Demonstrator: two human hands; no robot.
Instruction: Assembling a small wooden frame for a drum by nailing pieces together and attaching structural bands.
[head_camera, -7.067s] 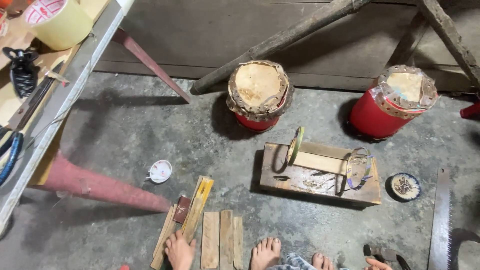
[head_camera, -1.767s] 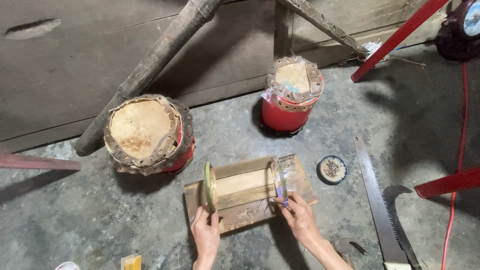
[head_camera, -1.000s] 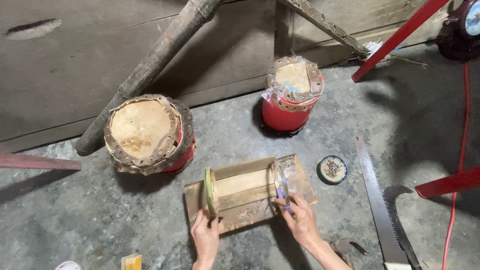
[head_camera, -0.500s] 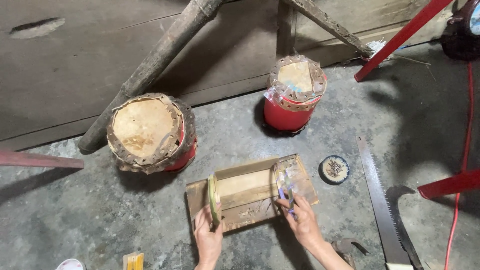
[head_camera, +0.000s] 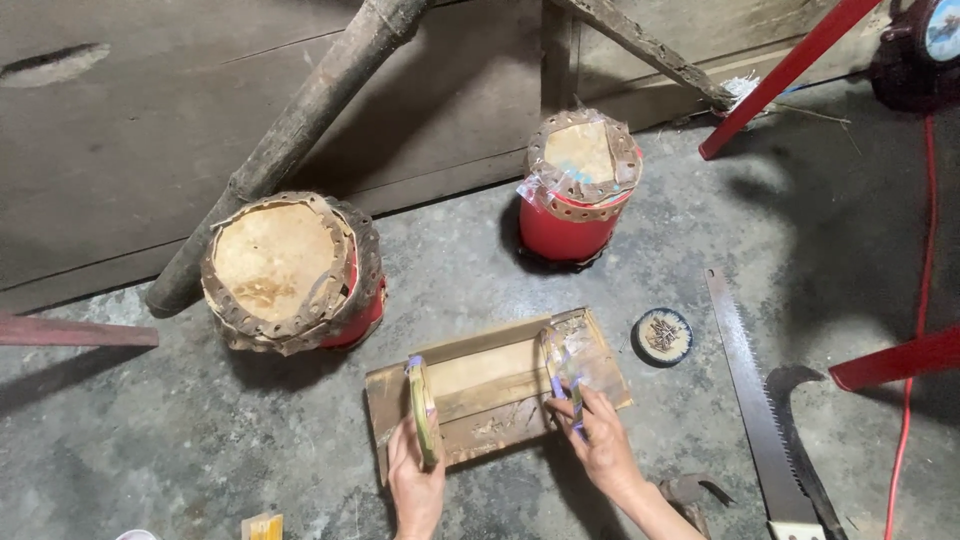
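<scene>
one head-worn camera looks steeply down, from near, at the concrete floor (head_camera: 150, 440) toward a wall.

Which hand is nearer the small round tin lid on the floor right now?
Right. The right hand rests at the wooden board's right end, just left of and below the round tin lid. The left hand is at the board's far left end.
</scene>
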